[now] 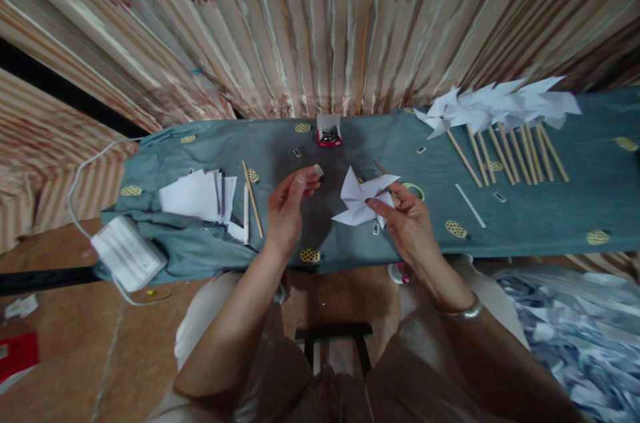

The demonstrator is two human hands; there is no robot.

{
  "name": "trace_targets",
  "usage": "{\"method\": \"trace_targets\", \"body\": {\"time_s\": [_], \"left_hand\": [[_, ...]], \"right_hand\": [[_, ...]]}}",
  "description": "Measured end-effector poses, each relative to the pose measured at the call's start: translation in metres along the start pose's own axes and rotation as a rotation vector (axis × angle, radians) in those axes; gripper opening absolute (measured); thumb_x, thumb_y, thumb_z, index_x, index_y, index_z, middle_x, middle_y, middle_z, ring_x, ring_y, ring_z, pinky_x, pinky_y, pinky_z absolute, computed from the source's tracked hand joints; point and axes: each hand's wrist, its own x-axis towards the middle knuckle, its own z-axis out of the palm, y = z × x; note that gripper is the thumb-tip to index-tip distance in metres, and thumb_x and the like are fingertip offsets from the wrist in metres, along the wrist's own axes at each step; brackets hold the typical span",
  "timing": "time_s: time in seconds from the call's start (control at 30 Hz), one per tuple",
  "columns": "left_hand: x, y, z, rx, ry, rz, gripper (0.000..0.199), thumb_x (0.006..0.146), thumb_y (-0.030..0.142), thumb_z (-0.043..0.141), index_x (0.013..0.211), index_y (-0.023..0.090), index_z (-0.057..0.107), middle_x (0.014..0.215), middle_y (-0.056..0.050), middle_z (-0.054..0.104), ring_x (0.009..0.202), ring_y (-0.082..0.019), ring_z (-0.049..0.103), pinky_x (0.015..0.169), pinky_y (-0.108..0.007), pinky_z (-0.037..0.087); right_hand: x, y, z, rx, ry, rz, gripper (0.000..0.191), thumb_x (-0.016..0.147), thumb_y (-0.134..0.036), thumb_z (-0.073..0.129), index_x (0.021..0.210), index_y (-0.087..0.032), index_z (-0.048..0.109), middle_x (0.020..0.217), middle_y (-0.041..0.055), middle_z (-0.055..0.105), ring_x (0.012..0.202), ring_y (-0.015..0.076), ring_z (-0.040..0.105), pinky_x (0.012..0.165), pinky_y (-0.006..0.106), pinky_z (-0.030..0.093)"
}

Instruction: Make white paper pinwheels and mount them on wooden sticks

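Between thumb and curled fingers, my right hand (404, 213) grips a white paper pinwheel (356, 199) by its middle. A thin pointed item (380, 167) sticks out past the fingers of that hand. My left hand (291, 199) is raised over the cloth left of the pinwheel, thumb against the fingers, with a small pale piece (318, 171) at the fingertips; what it is I cannot make out. Beyond both hands stands a small open red box (329, 136) of dark metal bits. A roll of pale green tape (415, 191) lies just beyond my right hand.
Finished pinwheels (500, 106) on wooden sticks lie at the right. Stacked paper pieces (193, 196), a wooden stick (253, 199) and a white rod (246, 213) are at the left. A white box-shaped device (129, 253) with a cable sits on the left corner. A white strip (470, 205) lies right.
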Motion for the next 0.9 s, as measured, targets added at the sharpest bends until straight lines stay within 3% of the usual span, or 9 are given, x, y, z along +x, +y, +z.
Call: {"method": "trace_targets", "body": {"time_s": [0.1,0.23,0.47,0.6,0.73,0.9], "left_hand": [[0.021,0.001,-0.031,0.139,0.144,0.124,0.029,0.070,0.040,0.078,0.090,0.019,0.074,0.088,-0.004,0.074,0.082,-0.016,0.068,0.082,-0.030,0.053],[0.039,0.001,-0.071,0.324,0.281,0.209,0.026,0.068,0.034,0.075,0.087,0.016,0.073,0.082,-0.004,0.073,0.077,-0.016,0.065,0.076,-0.027,0.052],[0.039,-0.004,-0.109,0.624,0.257,0.167,0.020,0.072,0.029,0.067,0.087,0.017,0.074,0.088,-0.006,0.073,0.080,-0.019,0.065,0.077,-0.030,0.052],[0.036,-0.009,-0.118,0.809,0.155,0.225,0.018,0.074,0.025,0.063,0.085,0.019,0.076,0.088,-0.007,0.073,0.084,-0.023,0.066,0.086,-0.037,0.051],[0.034,-0.012,-0.123,1.053,-0.053,0.358,0.028,0.073,0.015,0.053,0.085,0.022,0.077,0.098,-0.008,0.073,0.101,-0.027,0.063,0.098,-0.042,0.047],[0.031,-0.015,-0.125,1.301,-0.231,0.399,0.036,0.075,0.009,0.046,0.089,0.016,0.077,0.107,-0.012,0.071,0.104,-0.028,0.061,0.099,-0.043,0.047]], "right_hand": [[0.002,0.000,-0.001,-0.009,0.005,-0.018,0.038,0.062,-0.029,0.085,0.096,-0.025,0.070,0.082,-0.0034,0.076,0.069,0.0166,0.068,0.072,0.033,0.056],[0.002,-0.002,-0.002,-0.008,0.019,-0.025,0.037,0.061,-0.028,0.086,0.094,-0.025,0.070,0.080,-0.0036,0.075,0.066,0.0156,0.067,0.068,0.031,0.054],[0.001,-0.003,-0.002,0.050,0.032,0.009,0.037,0.057,-0.024,0.087,0.090,-0.025,0.071,0.077,-0.0056,0.075,0.065,0.0130,0.066,0.069,0.029,0.055],[0.001,-0.003,-0.001,0.054,0.036,0.014,0.037,0.057,-0.021,0.086,0.090,-0.024,0.072,0.077,-0.0054,0.076,0.066,0.0132,0.066,0.069,0.029,0.054],[0.002,-0.002,-0.002,0.045,0.021,0.006,0.037,0.057,-0.021,0.086,0.091,-0.024,0.073,0.077,-0.0055,0.075,0.066,0.0129,0.065,0.071,0.029,0.054],[0.004,0.000,-0.005,0.020,0.012,-0.008,0.036,0.059,-0.022,0.085,0.093,-0.024,0.072,0.081,-0.0040,0.076,0.069,0.0145,0.067,0.073,0.030,0.054]]}}
